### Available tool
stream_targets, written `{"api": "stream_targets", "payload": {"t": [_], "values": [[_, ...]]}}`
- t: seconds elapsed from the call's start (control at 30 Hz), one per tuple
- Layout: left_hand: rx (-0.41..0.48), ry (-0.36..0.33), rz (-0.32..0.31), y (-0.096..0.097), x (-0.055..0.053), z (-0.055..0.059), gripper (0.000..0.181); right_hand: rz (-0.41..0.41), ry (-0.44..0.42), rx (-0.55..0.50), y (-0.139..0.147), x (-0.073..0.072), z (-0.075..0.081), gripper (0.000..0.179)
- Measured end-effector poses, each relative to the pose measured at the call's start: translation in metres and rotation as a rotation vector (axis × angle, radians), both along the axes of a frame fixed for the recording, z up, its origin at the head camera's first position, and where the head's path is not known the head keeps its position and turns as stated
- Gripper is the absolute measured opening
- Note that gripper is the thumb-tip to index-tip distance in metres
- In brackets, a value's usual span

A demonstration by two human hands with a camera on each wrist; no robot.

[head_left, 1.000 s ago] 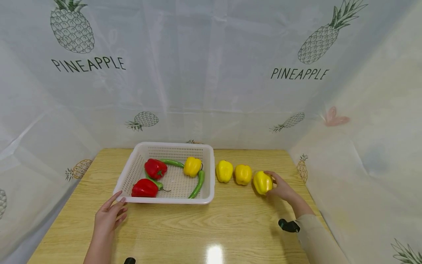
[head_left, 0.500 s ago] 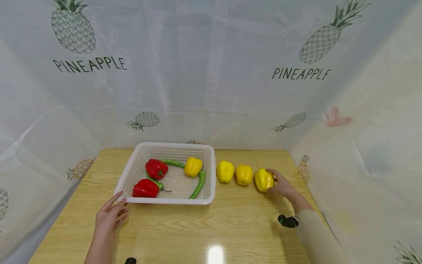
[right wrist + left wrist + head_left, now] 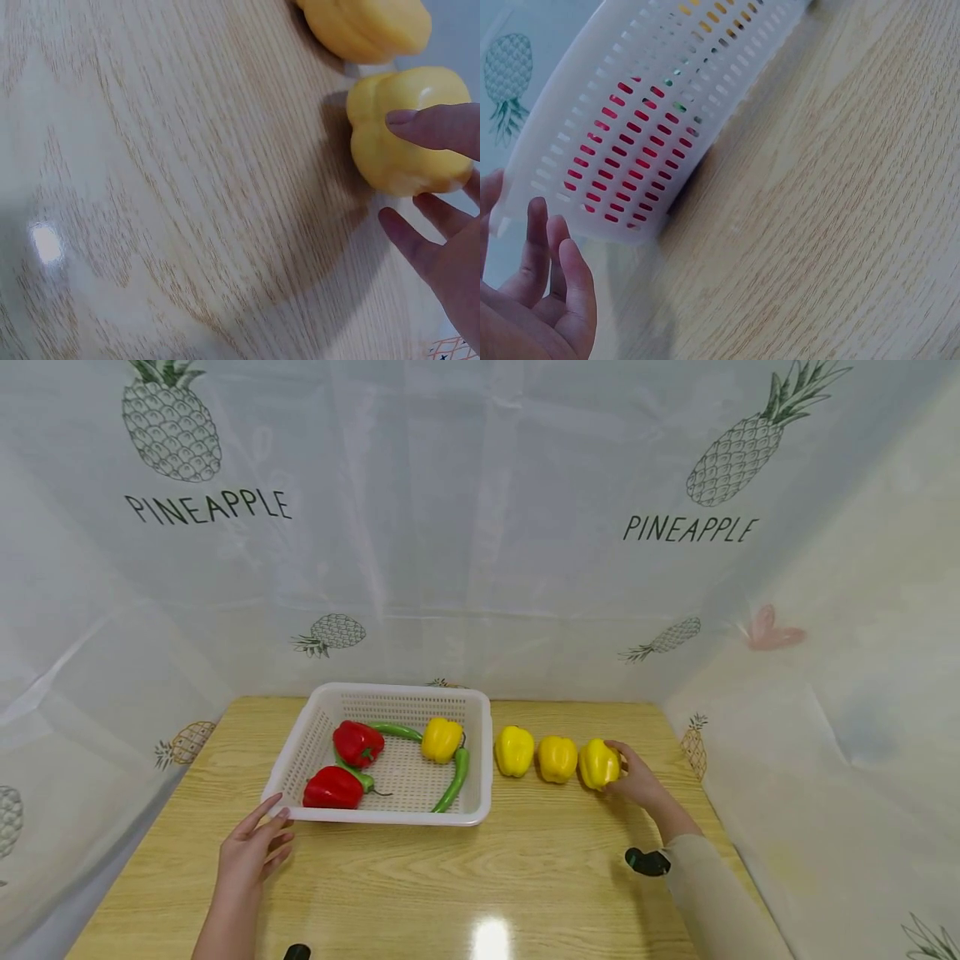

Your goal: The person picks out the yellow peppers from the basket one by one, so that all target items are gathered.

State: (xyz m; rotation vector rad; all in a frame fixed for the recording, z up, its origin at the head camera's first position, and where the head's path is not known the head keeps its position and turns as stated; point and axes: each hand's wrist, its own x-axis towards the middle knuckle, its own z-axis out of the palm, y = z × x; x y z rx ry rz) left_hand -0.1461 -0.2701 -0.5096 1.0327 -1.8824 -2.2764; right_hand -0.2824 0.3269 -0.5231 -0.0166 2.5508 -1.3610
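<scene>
My right hand [image 3: 637, 781] grips a yellow bell pepper [image 3: 599, 765] at the right end of a row; in the right wrist view the thumb [image 3: 431, 126] lies over this pepper [image 3: 401, 161], with fingers below it. Close on its left stand two more yellow bell peppers, a middle one [image 3: 557, 759] and a far one [image 3: 514, 752]. My left hand [image 3: 247, 847] touches the near left corner of the white plastic basket [image 3: 390, 817] with its fingertips, the other fingers loosely bent. In the left wrist view these fingers [image 3: 577, 281] hang beside the slotted basket wall [image 3: 705, 112].
Inside the basket lie two red bell peppers, one at the back [image 3: 357, 743] and one in front [image 3: 333, 787], a yellow bell pepper [image 3: 442, 740] and several long green peppers [image 3: 453, 781]. The wooden table [image 3: 390, 893] meets a pineapple-print curtain [image 3: 480, 568] behind and at the sides.
My right hand has shifted the gripped yellow bell pepper slightly back and left, nearer to the middle one. The left hand stays at the basket corner. The head view has turned a little.
</scene>
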Motion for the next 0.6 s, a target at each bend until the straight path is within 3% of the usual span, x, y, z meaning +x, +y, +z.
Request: {"api": "stream_targets", "payload": {"t": [0.17, 0.6], "values": [[-0.009, -0.009, 0.008, 0.0011, -0.0009, 0.0004, 0.039, -0.006, 0.025, 0.015, -0.0007, -0.0013, -0.001, 0.091], [-0.006, -0.016, 0.022, 0.0012, -0.0015, -0.0001, 0.033, 0.034, 0.146, 0.06, 0.0018, -0.0012, -0.0097, 0.087]]}}
